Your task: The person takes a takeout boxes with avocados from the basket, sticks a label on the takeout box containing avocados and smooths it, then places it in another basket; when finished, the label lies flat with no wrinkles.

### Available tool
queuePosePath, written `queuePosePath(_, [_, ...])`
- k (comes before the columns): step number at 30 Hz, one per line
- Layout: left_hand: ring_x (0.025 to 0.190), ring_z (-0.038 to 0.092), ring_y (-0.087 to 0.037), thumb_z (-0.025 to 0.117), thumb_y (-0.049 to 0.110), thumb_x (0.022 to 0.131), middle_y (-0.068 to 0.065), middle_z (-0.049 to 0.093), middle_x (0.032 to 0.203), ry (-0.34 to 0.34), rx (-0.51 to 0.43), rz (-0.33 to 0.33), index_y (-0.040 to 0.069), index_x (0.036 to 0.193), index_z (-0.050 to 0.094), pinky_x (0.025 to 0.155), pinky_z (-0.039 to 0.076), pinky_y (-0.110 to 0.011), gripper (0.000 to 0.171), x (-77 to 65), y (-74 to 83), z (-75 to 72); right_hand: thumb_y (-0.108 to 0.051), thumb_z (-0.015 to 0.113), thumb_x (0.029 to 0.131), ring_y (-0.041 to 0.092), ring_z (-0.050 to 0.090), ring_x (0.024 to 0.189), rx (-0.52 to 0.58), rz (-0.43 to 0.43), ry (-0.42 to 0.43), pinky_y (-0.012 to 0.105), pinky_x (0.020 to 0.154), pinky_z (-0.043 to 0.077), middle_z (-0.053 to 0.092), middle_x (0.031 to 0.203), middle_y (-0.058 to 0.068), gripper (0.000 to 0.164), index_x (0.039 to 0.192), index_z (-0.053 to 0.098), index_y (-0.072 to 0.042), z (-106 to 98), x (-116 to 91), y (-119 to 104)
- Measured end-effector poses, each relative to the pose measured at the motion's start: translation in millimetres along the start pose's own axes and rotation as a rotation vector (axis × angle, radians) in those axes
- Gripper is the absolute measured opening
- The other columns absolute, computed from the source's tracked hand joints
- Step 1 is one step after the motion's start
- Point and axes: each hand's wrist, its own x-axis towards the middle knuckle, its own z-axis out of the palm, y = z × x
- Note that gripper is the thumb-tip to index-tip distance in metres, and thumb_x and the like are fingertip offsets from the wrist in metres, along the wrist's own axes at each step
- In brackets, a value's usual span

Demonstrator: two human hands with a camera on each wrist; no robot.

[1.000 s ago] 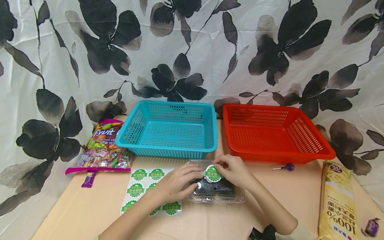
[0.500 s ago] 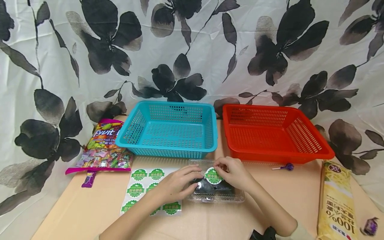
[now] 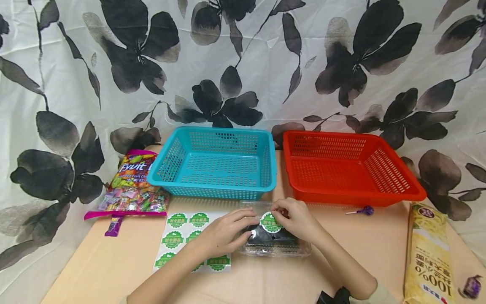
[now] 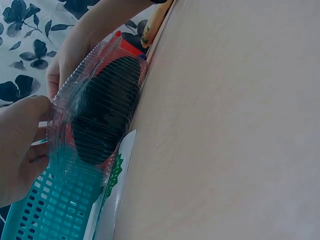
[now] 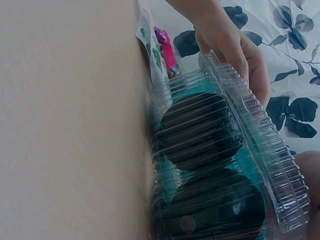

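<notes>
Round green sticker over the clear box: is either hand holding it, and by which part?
The right hand seems to pinch the sticker by its upper right edge; the left hand rests on the left side of the box.

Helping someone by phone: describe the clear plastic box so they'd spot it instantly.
On the table, a blue basket and a red basket stand side by side. In front of them, under the left hand and right hand, is a clear plastic box. One green-and-white sticker above dark contents sets it apart from the sheet of green stickers to its left.
</notes>
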Motion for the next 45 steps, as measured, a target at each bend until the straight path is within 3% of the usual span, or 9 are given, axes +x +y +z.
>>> queuePosePath(10, [0.113, 0.049, -0.019, 0.054, 0.019, 0.086, -0.004, 0.054, 0.119, 0.012, 0.001, 0.04, 0.012, 0.113, 0.057, 0.096, 0.04, -0.026, 0.028, 1.3, -1.0, 0.3, -0.013, 0.066, 0.078, 0.006, 0.04, 0.059, -0.018, 0.008, -0.001, 0.017, 0.049, 0.036, 0.047, 0.064, -0.012, 0.005, 0.078, 0.065, -0.019, 0.5, -0.2, 0.4])
queuePosePath(45, [0.115, 0.048, -0.017, 0.055, 0.018, 0.085, -0.004, 0.055, 0.118, 0.024, 0.045, 0.055, 0.018, 0.11, 0.06, 0.096, 0.039, -0.026, 0.025, 2.1, -0.7, -0.3, -0.016, 0.067, 0.077, 0.007, 0.04, 0.058, -0.083, -0.032, 0.044, 0.016, 0.048, 0.033, 0.046, 0.062, -0.014, 0.004, 0.078, 0.066, -0.019, 4.5, -0.3, -2.0])
